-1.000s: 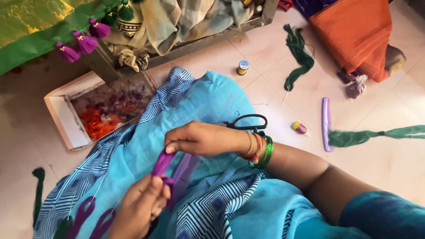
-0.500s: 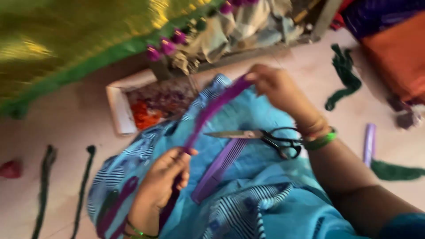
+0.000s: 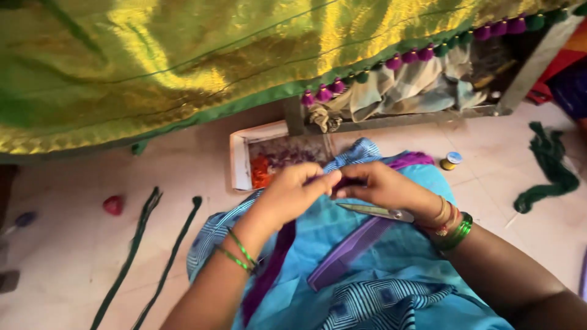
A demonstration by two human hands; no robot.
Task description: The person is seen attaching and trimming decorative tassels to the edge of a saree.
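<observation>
We see the two hands brought close together over the blue cloth (image 3: 367,244) on the lap, where half a second ago they were well apart with the purple threads stretched between them. The left hand (image 3: 293,189) and the right hand (image 3: 382,186) now meet fingertip to fingertip, both pinching a short dark-purple bunch of the threads (image 3: 345,182) between them; the rest of the threads hangs down past the left wrist along the cloth. The scissors (image 3: 376,211), which lay further right on the cloth before, now lie just under the right hand, blades pointing left; we cannot tell whether the hand touches them. A flat purple strip (image 3: 351,250) lies slantwise on the cloth below the scissors. Our view has also swung: the green-gold fabric (image 3: 183,67) with its row of purple and green tassels (image 3: 324,93) fills more of the top than before, and the white box (image 3: 241,162) of red and purple scraps sits just beyond the hands on the floor. Two green cords (image 3: 147,244) lie on the floor at left, a small spool (image 3: 451,160) stands at right near a green hank (image 3: 550,168).
</observation>
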